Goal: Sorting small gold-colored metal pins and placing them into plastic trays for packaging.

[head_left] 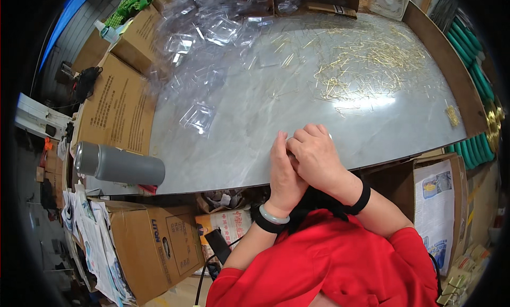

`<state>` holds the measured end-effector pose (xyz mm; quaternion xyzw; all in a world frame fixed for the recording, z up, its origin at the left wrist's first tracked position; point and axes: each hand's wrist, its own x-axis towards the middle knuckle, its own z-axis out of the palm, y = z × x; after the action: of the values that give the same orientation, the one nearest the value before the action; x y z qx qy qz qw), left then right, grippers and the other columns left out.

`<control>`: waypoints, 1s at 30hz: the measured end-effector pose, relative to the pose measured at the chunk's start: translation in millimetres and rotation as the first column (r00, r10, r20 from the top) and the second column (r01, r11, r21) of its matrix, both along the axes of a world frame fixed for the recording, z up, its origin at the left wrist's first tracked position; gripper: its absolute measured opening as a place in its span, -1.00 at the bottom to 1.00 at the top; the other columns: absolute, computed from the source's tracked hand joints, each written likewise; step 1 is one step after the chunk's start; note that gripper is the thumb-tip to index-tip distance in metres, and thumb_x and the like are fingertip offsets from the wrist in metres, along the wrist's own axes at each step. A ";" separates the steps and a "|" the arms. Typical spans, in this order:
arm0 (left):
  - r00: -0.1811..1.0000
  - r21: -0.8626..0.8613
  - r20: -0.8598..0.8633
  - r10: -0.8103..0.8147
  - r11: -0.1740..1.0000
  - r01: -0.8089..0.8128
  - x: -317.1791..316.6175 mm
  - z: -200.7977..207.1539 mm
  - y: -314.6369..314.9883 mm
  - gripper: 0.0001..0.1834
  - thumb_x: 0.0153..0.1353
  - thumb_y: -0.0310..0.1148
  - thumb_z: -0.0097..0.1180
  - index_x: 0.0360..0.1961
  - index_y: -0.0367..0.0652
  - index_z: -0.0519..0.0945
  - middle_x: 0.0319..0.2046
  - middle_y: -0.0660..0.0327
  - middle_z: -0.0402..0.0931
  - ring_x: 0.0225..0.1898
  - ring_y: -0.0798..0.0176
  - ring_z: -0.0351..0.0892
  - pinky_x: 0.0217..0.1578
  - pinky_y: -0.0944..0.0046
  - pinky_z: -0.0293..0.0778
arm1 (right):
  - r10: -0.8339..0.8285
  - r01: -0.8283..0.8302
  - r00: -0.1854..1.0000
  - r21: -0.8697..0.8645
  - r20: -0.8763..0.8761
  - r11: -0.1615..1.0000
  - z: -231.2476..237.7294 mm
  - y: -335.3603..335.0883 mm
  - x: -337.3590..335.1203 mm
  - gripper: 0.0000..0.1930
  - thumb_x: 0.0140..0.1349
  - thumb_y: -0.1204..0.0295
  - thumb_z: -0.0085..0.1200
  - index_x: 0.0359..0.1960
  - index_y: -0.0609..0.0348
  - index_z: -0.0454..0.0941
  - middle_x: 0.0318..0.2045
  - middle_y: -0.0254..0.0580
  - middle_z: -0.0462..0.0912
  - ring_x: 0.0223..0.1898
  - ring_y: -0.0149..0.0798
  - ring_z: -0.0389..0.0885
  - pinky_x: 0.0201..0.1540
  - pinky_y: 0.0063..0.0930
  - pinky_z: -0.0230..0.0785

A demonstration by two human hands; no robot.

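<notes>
Both my hands are together over the near edge of the grey marbled table (249, 142). My left hand (284, 171) is turned on its side, its fingers pressed together against the other hand. Curled over it, my right hand (317, 155) is closed, knuckles up. Whatever lies between the palms is hidden; only a small pale spot shows beside the right fingers. Beyond the hands, a loose spread of thin gold-coloured wire pieces (366, 68) covers the far right of the table. At the far left lies a heap of clear plastic pieces (199, 113), shiny and box-like.
A grey bottle (130, 166) lies on its side at the table's left edge. Cardboard (114, 105) walls the left side, and a brown board (451, 68) borders the right. A small wire bundle (452, 115) sits near the right corner. Below stands a cardboard box (154, 248).
</notes>
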<state>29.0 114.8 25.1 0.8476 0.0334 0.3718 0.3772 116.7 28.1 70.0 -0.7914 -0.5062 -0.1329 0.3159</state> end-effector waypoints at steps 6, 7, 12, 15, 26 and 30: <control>0.998 -0.037 0.043 -0.040 0.998 0.042 1.5 1.9 0.0 0.17 -0.06 -0.54 0.51 0.49 -0.31 -0.04 0.19 -0.14 0.33 0.13 -0.15 0.45 0.15 0.01 0.44 | -0.031 0.032 0.999 0.102 -0.008 0.994 -2.5 -5.7 9.9 -0.88 -0.07 0.49 0.29 -0.48 0.11 0.60 -0.49 -0.24 0.55 -0.30 -0.09 0.48 -0.20 -0.23 0.32; 0.998 -0.077 0.022 -0.060 0.995 0.061 0.5 2.7 -1.0 0.19 -0.08 -0.54 0.52 0.49 -0.31 -0.04 0.21 -0.14 0.32 0.15 -0.15 0.45 0.15 0.01 0.45 | 0.005 0.009 0.995 0.142 -0.102 0.990 -0.1 -10.9 12.7 -0.91 -0.04 0.48 0.28 -0.49 0.12 0.60 -0.48 -0.23 0.56 -0.33 -0.09 0.49 -0.18 -0.23 0.31; 0.990 -0.210 -0.108 -0.090 0.976 0.066 -1.3 3.0 -2.0 0.31 -0.15 -0.49 0.61 0.52 -0.23 -0.09 0.32 -0.20 0.22 0.26 -0.12 0.44 0.25 -0.01 0.45 | 0.176 -0.122 0.900 0.156 -0.400 0.980 1.4 -29.5 24.5 -0.93 0.10 0.42 0.28 -0.42 0.10 0.65 -0.44 -0.29 0.57 -0.30 -0.11 0.48 -0.10 -0.27 0.28; 0.988 -0.153 -0.136 -0.068 0.987 0.046 -1.2 3.1 -2.3 0.30 -0.14 -0.48 0.60 0.52 -0.23 -0.09 0.29 -0.14 0.32 0.22 -0.10 0.48 0.23 0.03 0.46 | 0.244 -0.229 0.899 0.085 -0.363 0.970 4.0 -31.0 30.1 -0.94 0.15 0.42 0.24 -0.39 0.10 0.65 -0.42 -0.29 0.56 -0.24 -0.13 0.49 -0.06 -0.27 0.26; 0.990 -0.019 -0.138 -0.036 0.999 0.033 -2.8 6.3 -2.4 0.14 -0.08 -0.41 0.56 0.47 -0.28 0.09 0.16 -0.03 0.49 0.14 -0.11 0.51 0.15 0.02 0.45 | 0.196 -0.186 0.946 0.061 -0.259 0.981 16.3 -40.5 29.2 -0.90 0.18 0.41 0.21 -0.28 0.08 0.66 -0.34 -0.27 0.57 -0.15 -0.11 0.50 -0.01 -0.24 0.32; 0.990 -0.064 -0.132 -0.047 0.997 0.039 -3.3 5.2 -1.2 0.10 -0.05 -0.40 0.54 0.46 -0.28 0.11 0.16 -0.06 0.47 0.17 -0.13 0.47 0.16 0.01 0.45 | 0.138 -0.135 0.980 0.026 -0.142 0.990 11.1 -38.2 14.3 -0.88 0.14 0.41 0.27 -0.28 0.07 0.66 -0.30 -0.28 0.58 -0.13 -0.10 0.49 -0.02 -0.22 0.32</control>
<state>25.7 113.6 30.2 0.8591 0.0514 0.3049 0.4079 131.0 -10.1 81.2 -0.7596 -0.5343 -0.0579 0.3663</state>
